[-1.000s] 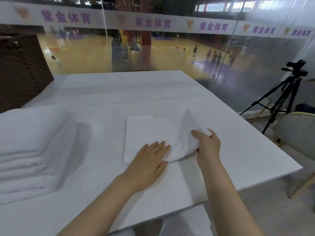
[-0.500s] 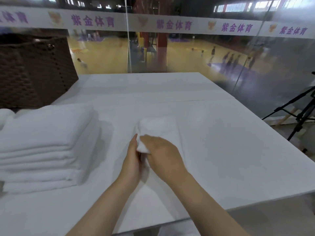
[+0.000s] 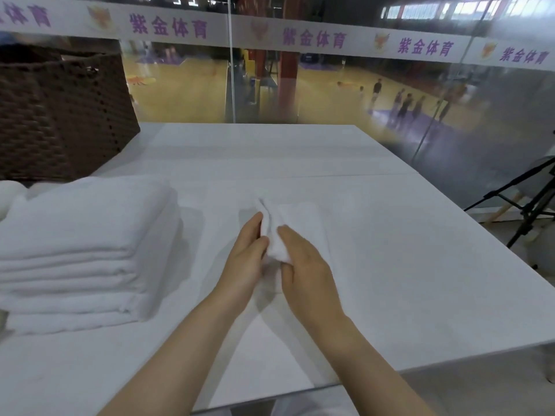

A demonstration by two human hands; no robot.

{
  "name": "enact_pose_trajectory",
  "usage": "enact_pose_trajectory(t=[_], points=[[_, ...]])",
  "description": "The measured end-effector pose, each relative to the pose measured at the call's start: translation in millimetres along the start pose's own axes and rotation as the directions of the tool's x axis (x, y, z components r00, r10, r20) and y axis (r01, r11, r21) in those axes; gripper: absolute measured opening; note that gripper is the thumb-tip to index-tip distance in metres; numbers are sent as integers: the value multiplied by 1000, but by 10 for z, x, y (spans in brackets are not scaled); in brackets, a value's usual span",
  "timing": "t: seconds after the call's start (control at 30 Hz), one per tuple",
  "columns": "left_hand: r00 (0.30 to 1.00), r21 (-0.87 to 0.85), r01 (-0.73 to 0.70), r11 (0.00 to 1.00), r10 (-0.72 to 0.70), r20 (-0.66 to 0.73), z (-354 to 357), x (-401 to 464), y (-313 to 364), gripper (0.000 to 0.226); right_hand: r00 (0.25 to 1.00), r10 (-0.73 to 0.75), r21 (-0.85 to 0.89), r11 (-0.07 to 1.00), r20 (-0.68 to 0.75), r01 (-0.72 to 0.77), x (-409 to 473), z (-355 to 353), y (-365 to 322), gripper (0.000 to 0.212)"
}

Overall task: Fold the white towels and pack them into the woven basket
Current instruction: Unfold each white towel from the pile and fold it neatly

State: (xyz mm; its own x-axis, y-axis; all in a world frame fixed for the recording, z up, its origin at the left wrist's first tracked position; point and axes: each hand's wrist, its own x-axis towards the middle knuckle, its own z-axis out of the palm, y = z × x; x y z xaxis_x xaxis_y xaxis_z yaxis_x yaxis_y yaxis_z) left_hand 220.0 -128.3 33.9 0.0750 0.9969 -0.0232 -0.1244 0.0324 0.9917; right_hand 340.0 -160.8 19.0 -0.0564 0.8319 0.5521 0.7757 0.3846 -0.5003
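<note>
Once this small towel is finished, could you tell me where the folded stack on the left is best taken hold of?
Probably by its two short ends, one hand from each side, fingers slid under the bottom layer. The stack of folded towels lies flat on the white table, several loose layers deep, so a top grip would likely lift only some. Both the left hand and right hand are busy with the small towel.

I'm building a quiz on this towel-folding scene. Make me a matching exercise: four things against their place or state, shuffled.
Things:
1. small white towel
2. stack of folded white towels
3. brown woven basket
4. black tripod

Places or states:
A. far left, behind the stack
B. gripped by left hand and right hand
C. on the floor, right of the white table
D. lying at left on the table

Pairs: 1-B, 2-D, 3-A, 4-C
</note>
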Motion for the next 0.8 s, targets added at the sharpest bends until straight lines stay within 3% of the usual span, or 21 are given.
enact_pose_trajectory(t=[0.13,0.23,0.33,0.37,0.5,0.57,0.7,0.8], points=[[987,-166,142,976,-128,94,91,248,91,44,992,-115,-170,978,50,122,90,-64,86,47],[965,-109,240,965,-224,137,51,526,117,47,969,-178,-196,958,169,210,49,-46,191,57],[924,29,345,938,-345,164,-18,824,154,95,954,-248,-263,922,168,286,-16,-14,223,51],[920,102,348,932,-361,152,-5,899,173,101,948,-263,-273,913,178,304,-33,4,223,48],[968,505,197,840,-249,36,176,1056,221,92,942,-258,-282,907,216,313,-40,28,252,49],[987,603,64,795,-140,80,256,1138,241,86,949,-260,-264,916,178,301,-6,10,258,45],[981,437,-132,890,54,186,430,1294,363,65,993,-115,-268,957,5,112,11,-53,299,55],[982,448,-70,891,-17,187,470,1420,291,65,1000,1,-359,933,24,8,-14,-40,420,59]])
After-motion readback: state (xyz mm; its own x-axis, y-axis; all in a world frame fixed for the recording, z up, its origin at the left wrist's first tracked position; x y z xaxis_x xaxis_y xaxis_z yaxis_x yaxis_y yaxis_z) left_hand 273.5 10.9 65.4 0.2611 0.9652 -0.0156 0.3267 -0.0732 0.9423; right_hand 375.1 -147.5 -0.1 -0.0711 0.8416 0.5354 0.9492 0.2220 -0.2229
